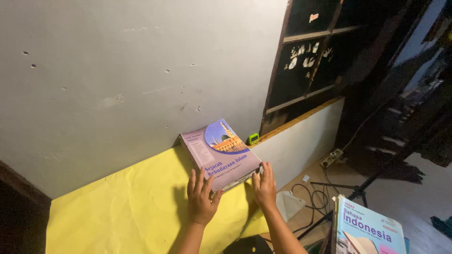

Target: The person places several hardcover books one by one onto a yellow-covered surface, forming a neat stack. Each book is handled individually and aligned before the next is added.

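A stack of books (pixel 220 153) lies on a table covered in yellow paper (pixel 132 202), pushed against the grey wall. The top book has a purple cover with a round picture of a domed building. My left hand (pixel 201 195) lies flat with fingers spread, its tips touching the stack's near edge. My right hand (pixel 265 186) presses open against the stack's near right corner. Neither hand grips anything.
A small green object (pixel 253 138) sits by the wall behind the books. At bottom right stands another book stack (pixel 369 230) with a light blue cover. On the floor lie a power strip (pixel 332 157), cables, a tripod (pixel 358 190) and a white object (pixel 288 204). A dark window frame (pixel 310 61) rises at right.
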